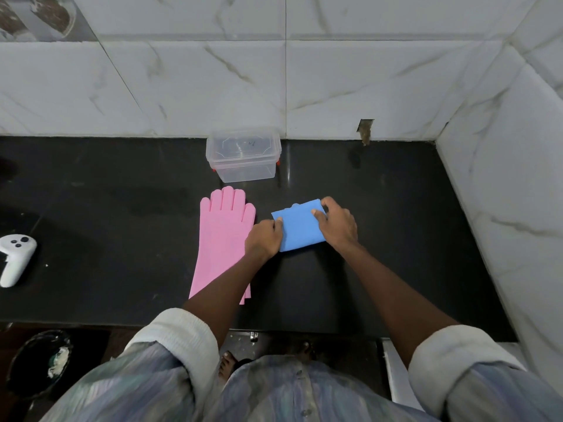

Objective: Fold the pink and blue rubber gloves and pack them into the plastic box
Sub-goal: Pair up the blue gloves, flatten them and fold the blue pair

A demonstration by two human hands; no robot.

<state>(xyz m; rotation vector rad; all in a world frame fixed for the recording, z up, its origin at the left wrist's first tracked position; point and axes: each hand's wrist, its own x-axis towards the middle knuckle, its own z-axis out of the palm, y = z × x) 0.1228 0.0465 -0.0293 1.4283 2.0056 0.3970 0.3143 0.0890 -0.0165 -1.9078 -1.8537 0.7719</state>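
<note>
Two hands work your black counter point(396, 239): left hand point(263, 237) and right hand point(336, 225) pinch the folded blue glove point(297, 228) at opposite edges; pink glove point(221, 239) flat just left, under your forearm; plastic box point(243, 153) open behind, white controller point(15, 257) far left

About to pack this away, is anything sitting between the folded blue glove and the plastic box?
Nothing visible: bare counter lies between the blue glove and the plastic box. The pink glove lies off to its left.

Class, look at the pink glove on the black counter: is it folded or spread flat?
Spread flat. The pink glove lies full length, fingers toward the plastic box, unlike the folded blue glove.
</note>
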